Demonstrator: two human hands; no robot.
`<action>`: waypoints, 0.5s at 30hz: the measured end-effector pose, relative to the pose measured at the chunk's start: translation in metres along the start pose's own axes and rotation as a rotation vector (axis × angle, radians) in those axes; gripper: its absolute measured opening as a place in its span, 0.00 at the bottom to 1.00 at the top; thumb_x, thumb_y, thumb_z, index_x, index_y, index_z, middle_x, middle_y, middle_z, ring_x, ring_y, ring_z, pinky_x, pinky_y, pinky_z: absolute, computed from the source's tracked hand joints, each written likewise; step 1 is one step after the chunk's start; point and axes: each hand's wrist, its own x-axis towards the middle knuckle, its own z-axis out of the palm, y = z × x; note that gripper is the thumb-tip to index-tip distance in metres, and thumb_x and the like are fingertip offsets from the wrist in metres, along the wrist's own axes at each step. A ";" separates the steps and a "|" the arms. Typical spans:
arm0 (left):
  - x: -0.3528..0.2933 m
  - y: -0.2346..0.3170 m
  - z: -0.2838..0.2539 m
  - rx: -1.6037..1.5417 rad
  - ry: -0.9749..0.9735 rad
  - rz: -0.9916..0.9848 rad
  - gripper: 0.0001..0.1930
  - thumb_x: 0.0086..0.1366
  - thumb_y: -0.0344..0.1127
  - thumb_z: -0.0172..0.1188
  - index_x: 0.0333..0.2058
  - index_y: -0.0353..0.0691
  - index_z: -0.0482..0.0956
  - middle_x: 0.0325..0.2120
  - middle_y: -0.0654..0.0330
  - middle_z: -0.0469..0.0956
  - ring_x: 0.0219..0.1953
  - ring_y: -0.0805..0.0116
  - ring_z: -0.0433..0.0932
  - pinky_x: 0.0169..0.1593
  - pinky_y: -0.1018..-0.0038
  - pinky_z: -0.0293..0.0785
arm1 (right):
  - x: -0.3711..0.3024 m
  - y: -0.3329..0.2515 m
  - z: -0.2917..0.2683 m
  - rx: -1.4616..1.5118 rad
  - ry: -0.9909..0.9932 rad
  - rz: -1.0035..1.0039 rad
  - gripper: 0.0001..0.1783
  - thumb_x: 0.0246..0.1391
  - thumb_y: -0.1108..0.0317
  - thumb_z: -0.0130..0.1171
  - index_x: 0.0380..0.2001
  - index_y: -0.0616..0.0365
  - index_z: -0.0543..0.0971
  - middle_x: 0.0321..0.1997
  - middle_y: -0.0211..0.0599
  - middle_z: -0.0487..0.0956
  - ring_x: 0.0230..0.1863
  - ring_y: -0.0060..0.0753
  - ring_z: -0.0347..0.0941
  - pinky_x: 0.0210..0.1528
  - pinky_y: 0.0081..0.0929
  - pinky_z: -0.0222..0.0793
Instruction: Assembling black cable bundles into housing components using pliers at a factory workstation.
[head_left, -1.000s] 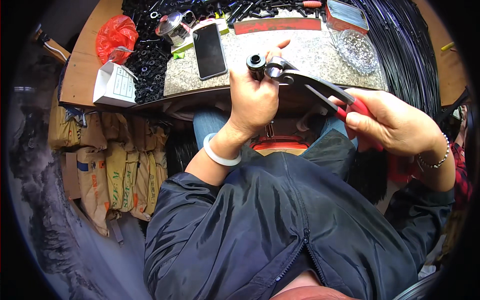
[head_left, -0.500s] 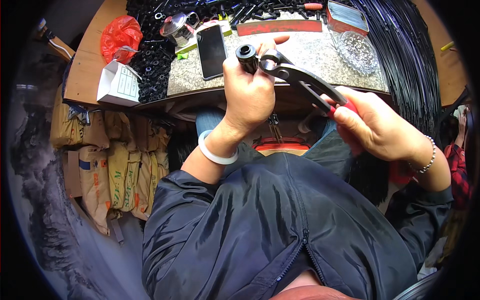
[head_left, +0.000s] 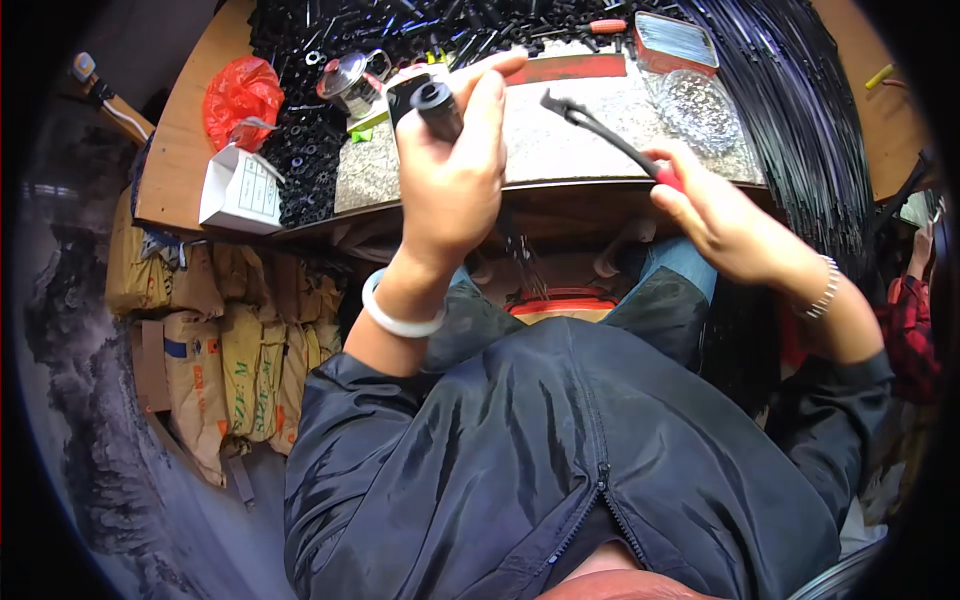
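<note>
My left hand (head_left: 448, 190) is wrapped round a black tubular part (head_left: 440, 112), its round hollow end pointing up. The index finger stretches out to the right. Thin dark rods (head_left: 522, 255) hang below this hand toward my lap; whether they join the tube cannot be made out. In my right hand (head_left: 725, 220) are black-jawed pliers (head_left: 605, 132) with red grips, seen almost edge-on, their head over the board. The pliers and the tube are apart.
A light speckled board (head_left: 570, 130) covers the table's middle. Around it lie a phone (head_left: 402, 95), a red bar (head_left: 575, 67), a clear dish (head_left: 698, 108), a red tin (head_left: 675, 45), a white box (head_left: 240, 190), a red bag (head_left: 243, 100) and long black rods (head_left: 785, 110).
The pliers have come away from the tube and turned edge-on. My left hand has moved left with the tube, over the phone. The right hand has shifted slightly up.
</note>
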 end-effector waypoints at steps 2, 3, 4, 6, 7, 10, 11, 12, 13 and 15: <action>-0.004 0.001 0.003 -0.075 -0.083 -0.049 0.15 0.69 0.34 0.45 0.47 0.28 0.71 0.11 0.76 0.55 0.10 0.88 0.51 0.13 0.86 0.48 | -0.002 0.049 0.020 -0.196 0.174 -0.041 0.22 0.59 0.68 0.47 0.56 0.58 0.60 0.46 0.52 0.68 0.47 0.50 0.68 0.52 0.37 0.62; -0.009 -0.001 0.007 -0.118 -0.077 -0.098 0.15 0.69 0.34 0.44 0.46 0.28 0.71 0.12 0.75 0.56 0.10 0.88 0.51 0.13 0.86 0.48 | -0.003 0.064 0.029 -0.206 0.175 -0.041 0.22 0.59 0.68 0.47 0.56 0.58 0.60 0.46 0.52 0.68 0.47 0.50 0.68 0.52 0.37 0.62; -0.013 -0.003 0.010 -0.128 -0.086 -0.102 0.15 0.69 0.34 0.45 0.47 0.28 0.70 0.12 0.75 0.58 0.10 0.88 0.52 0.13 0.86 0.49 | -0.001 0.076 0.035 -0.388 0.184 0.124 0.23 0.58 0.68 0.49 0.56 0.57 0.61 0.45 0.50 0.68 0.45 0.50 0.67 0.50 0.38 0.63; -0.023 -0.007 0.011 -0.071 -0.083 -0.075 0.15 0.67 0.33 0.48 0.47 0.28 0.69 0.14 0.74 0.61 0.11 0.87 0.56 0.15 0.86 0.54 | 0.004 0.100 0.045 -0.690 0.262 0.232 0.25 0.55 0.68 0.52 0.56 0.55 0.62 0.41 0.46 0.68 0.42 0.48 0.67 0.46 0.40 0.64; -0.032 -0.013 0.013 -0.007 -0.070 -0.048 0.15 0.66 0.32 0.51 0.47 0.28 0.69 0.14 0.74 0.63 0.12 0.86 0.58 0.17 0.87 0.57 | 0.005 0.110 0.049 -0.812 0.329 0.174 0.26 0.53 0.69 0.53 0.56 0.54 0.63 0.40 0.45 0.68 0.41 0.46 0.67 0.44 0.40 0.64; -0.080 -0.081 0.030 -0.027 -0.111 -0.072 0.14 0.59 0.28 0.59 0.43 0.29 0.70 0.19 0.69 0.68 0.20 0.83 0.66 0.26 0.84 0.65 | 0.004 0.099 0.059 -0.943 0.424 0.190 0.26 0.50 0.67 0.56 0.55 0.52 0.66 0.46 0.42 0.68 0.46 0.43 0.65 0.47 0.37 0.62; -0.101 -0.114 0.033 -0.055 -0.083 -0.038 0.14 0.58 0.26 0.61 0.41 0.30 0.70 0.20 0.67 0.70 0.23 0.83 0.68 0.29 0.83 0.66 | 0.001 0.089 0.062 -1.032 0.464 0.151 0.26 0.49 0.66 0.57 0.54 0.52 0.67 0.49 0.42 0.68 0.48 0.42 0.65 0.49 0.37 0.61; -0.123 -0.139 0.031 0.042 -0.084 -0.041 0.12 0.58 0.27 0.61 0.39 0.30 0.70 0.21 0.64 0.71 0.24 0.78 0.69 0.29 0.80 0.67 | -0.001 0.075 0.066 -1.005 0.482 0.115 0.26 0.48 0.65 0.58 0.53 0.53 0.69 0.53 0.40 0.67 0.52 0.41 0.63 0.52 0.37 0.59; -0.142 -0.160 0.029 0.134 -0.094 -0.049 0.11 0.58 0.28 0.60 0.38 0.31 0.70 0.22 0.60 0.71 0.25 0.74 0.70 0.30 0.78 0.68 | -0.003 0.066 0.069 -0.982 0.497 0.111 0.26 0.49 0.65 0.58 0.53 0.53 0.69 0.53 0.39 0.68 0.53 0.42 0.63 0.52 0.37 0.59; -0.164 -0.195 0.027 0.293 -0.137 -0.039 0.11 0.58 0.29 0.59 0.37 0.32 0.69 0.23 0.54 0.71 0.25 0.61 0.72 0.31 0.71 0.68 | -0.009 0.067 0.076 -0.943 0.534 0.092 0.26 0.49 0.62 0.59 0.52 0.53 0.70 0.52 0.39 0.68 0.52 0.42 0.63 0.54 0.37 0.57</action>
